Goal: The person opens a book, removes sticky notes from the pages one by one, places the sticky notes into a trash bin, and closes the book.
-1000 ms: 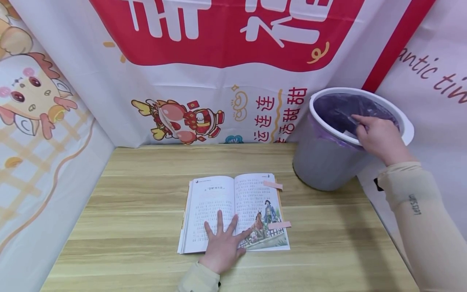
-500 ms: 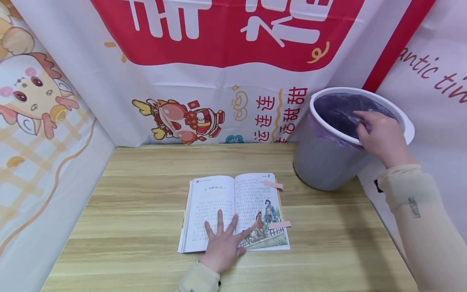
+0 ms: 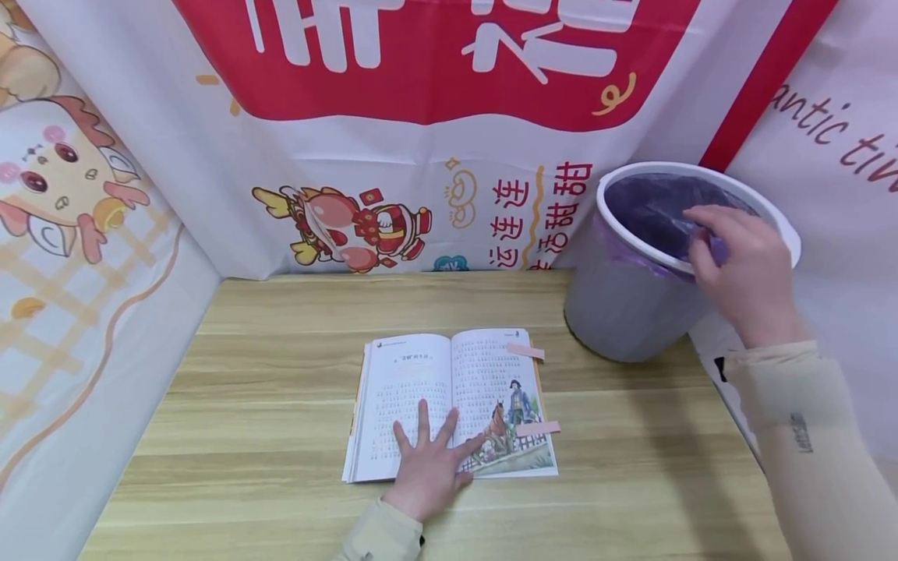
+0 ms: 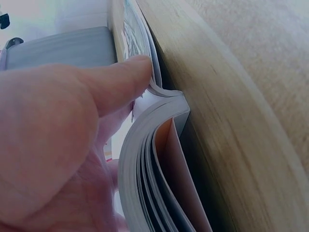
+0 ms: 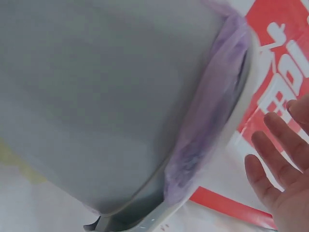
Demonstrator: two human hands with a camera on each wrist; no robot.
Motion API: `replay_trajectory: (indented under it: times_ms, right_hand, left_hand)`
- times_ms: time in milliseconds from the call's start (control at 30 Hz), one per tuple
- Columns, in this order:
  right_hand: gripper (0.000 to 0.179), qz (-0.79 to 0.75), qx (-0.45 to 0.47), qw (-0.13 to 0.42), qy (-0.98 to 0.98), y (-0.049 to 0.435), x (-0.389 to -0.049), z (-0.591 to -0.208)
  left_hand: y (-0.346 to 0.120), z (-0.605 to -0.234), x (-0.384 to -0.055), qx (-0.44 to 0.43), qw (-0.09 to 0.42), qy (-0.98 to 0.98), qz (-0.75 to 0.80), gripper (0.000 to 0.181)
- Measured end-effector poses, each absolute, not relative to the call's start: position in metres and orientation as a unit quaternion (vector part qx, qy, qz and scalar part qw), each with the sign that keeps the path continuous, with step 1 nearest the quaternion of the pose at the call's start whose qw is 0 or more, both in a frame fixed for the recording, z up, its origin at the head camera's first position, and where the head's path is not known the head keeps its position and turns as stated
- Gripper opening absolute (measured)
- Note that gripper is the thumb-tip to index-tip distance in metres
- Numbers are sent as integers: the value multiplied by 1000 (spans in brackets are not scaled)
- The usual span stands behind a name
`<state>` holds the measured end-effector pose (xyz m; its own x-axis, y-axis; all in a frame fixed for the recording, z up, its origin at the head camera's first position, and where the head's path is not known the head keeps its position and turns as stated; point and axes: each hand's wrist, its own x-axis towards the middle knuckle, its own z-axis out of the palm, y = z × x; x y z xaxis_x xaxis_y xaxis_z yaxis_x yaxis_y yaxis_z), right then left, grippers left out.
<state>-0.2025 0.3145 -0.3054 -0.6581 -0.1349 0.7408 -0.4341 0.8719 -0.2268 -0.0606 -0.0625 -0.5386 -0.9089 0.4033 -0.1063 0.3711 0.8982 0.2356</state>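
Observation:
An open book [image 3: 421,366] lies on the wooden table, with text on both pages and a picture of a horse and a person on the right one. My left hand [image 3: 428,471] rests on it with fingers spread, across the lower middle. In the left wrist view its thumb [image 4: 120,82] lies over the page beside the spine. My right hand [image 3: 747,269] is over the near rim of a grey bin [image 3: 631,312] with a purple liner [image 5: 207,116]. Its fingers are loosely bent, and the right wrist view shows nothing held in them.
Two pink paper strips [image 3: 538,428] stick out from the book's right edge. Behind the table [image 3: 245,389] hangs a white and red printed cloth [image 3: 421,86]. The bin stands at the table's back right corner, beside a white side cloth [image 3: 842,78].
A small pale piece seen under my right fingers inside the bin a second ago is gone from view. The right hand's fingers have loosened, while the left hand stays on the book.

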Motion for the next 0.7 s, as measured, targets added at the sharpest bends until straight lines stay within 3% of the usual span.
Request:
replay_trajectory:
  times_ms: [400,700]
  right_hand:
    - [28,269,201,476,-813,280,-161,-349]
    - [29,269,232,416,-837,267,-134,-422]
  left_hand:
    - [-63,-537,-62,198,81,971,109,59]
    - [-64,-537,-62,199,82,970,109,57]
